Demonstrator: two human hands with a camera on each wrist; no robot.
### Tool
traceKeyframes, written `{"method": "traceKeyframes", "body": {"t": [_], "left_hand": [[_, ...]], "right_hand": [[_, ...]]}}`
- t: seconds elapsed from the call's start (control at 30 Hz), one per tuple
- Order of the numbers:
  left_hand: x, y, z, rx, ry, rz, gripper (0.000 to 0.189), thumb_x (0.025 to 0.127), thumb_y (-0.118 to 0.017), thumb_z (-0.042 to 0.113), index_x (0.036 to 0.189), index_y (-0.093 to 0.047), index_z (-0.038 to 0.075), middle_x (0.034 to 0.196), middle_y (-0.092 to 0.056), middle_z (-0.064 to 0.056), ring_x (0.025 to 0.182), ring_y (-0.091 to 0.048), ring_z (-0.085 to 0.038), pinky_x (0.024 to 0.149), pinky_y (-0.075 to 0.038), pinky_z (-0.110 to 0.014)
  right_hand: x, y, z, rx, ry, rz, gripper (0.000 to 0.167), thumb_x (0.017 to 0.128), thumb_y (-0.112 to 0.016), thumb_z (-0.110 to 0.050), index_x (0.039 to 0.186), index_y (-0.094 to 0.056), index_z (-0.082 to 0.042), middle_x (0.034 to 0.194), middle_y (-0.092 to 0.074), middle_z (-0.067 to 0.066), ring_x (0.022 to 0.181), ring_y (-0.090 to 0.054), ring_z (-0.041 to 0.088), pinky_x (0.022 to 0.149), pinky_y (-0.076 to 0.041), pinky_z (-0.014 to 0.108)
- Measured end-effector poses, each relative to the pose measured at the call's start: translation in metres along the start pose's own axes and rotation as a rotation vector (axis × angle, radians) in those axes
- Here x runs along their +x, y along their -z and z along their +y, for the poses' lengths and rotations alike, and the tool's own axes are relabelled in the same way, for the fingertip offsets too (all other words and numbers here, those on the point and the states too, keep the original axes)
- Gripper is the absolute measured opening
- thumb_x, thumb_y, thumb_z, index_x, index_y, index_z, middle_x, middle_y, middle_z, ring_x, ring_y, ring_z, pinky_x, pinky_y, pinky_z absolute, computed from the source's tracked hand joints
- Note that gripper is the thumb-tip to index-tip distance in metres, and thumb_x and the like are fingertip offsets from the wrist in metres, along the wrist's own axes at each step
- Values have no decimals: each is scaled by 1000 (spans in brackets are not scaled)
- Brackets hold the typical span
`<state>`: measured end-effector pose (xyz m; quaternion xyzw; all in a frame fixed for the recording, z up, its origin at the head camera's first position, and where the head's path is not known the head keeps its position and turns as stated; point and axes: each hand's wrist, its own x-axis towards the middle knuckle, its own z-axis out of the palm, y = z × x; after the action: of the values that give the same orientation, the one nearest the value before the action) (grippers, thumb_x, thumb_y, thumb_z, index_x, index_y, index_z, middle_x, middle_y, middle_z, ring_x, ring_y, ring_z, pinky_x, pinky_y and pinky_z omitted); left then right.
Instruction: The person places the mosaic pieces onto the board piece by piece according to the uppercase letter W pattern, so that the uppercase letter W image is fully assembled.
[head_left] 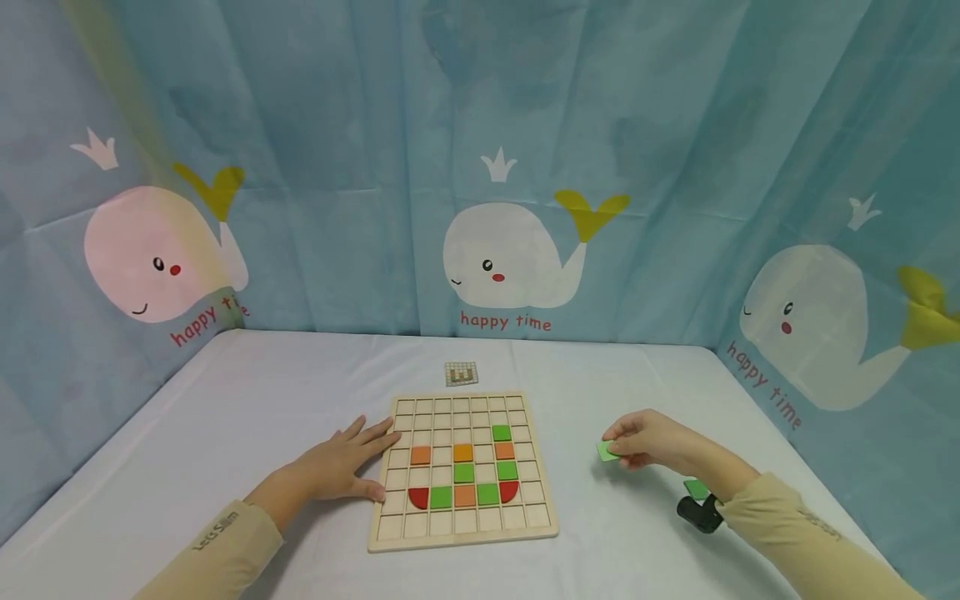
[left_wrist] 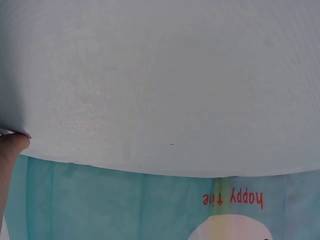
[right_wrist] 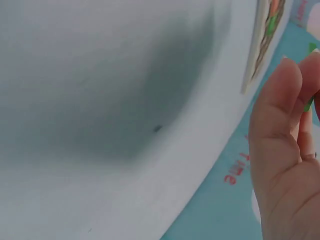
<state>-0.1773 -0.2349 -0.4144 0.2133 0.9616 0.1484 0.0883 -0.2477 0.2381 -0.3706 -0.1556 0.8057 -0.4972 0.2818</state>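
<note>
A wooden grid board [head_left: 390,527] lies on the white table, with green squares, orange squares and red quarter-round pieces set in some of its cells. My left hand [head_left: 337,462] is spread at the board's left edge, its fingertips and thumb touching the rim. To the right of the board, my right hand [head_left: 645,442] pinches a green square tile [head_left: 606,451] between thumb and fingers, above the cloth. In the right wrist view the tile [right_wrist: 309,104] shows edge-on, mostly covered by the fingers. The left wrist view catches only part of the left hand [left_wrist: 11,150].
Another green tile [head_left: 696,488] lies on the table under the right forearm, near a black object [head_left: 699,514] by the right wrist. A small pattern card [head_left: 461,373] sits beyond the board. Behind the table hangs a blue whale-print curtain [head_left: 337,250].
</note>
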Motion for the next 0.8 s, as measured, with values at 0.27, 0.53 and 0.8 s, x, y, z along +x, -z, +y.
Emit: {"method": "traceKeyframes", "body": {"t": [0.27,0.53,0.8], "left_hand": [[-1,0,1,-7,1,5,97,76,-64,66,150,-38,9,157,-26,-15,140,-16,-53,106,-21,-70],[-1,-1,0,-20,5,0,97,76,-64,66,150,-38,9,158,-25,-15,140,-15,-53,105,-21,-70],[-1,-1,0,-12,8,-1,96,76,-64,66,150,-38,9,158,-25,-14,140,-16,-53,106,-21,-70]], "right_hand": [[11,-15,-15,101,7,16,23,94,-62,-5,109,-60,11,88,-64,12,72,-63,16,71,-56,31],[23,-32,-30,170,4,67,24,94,-60,-2,112,-59,14,87,-68,15,71,-65,15,69,-56,29],[36,-48,-43,200,6,78,24,94,-60,-1,113,-59,14,88,-69,18,72,-67,16,70,-58,30]]}}
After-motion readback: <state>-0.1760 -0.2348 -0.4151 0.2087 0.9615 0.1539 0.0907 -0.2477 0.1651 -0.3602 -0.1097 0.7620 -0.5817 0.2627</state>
